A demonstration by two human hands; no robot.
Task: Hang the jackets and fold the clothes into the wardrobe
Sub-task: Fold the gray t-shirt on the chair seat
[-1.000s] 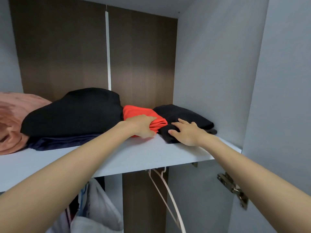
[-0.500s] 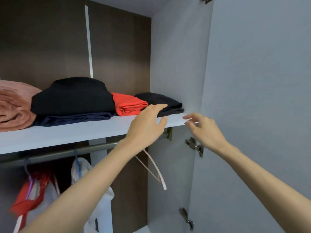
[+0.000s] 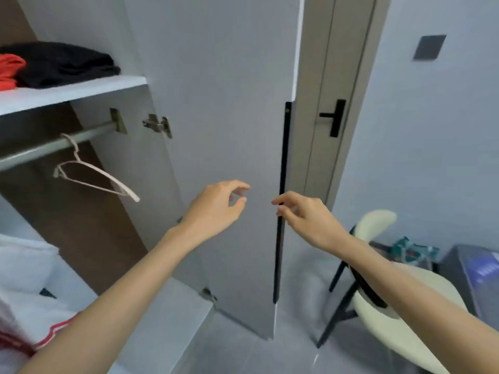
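At far left, on the shelf [image 3: 81, 90] near its right end: folded red garment [image 3: 9, 71] touching folded black garment [image 3: 62, 64], both let go of since a second ago. Below, on the rail [image 3: 54, 145] by its right bracket: bare hanger [image 3: 91, 176], tilted, carrying nothing. Lower left corner: white garment with red trim [image 3: 24, 265], mostly out of frame.

Mid-frame: left hand [image 3: 216, 209], down from the shelf edge, now before the open wardrobe door [image 3: 229, 103], fingers loosely curled, thumb and forefinger apart, holding nothing. Just right of it: right hand [image 3: 305, 217], likewise empty and loosely curled, fingertips at the door's black handle strip [image 3: 282, 157]; cannot tell whether touching. Farther right: cream chair [image 3: 378, 306] with a dark strap-like item across it.

Reads as the folding step for these two garments finished and attention leaving the shelf, either to shut the door or to fetch another piece from the chair side. Spare hanger hints that a jacket may remain.
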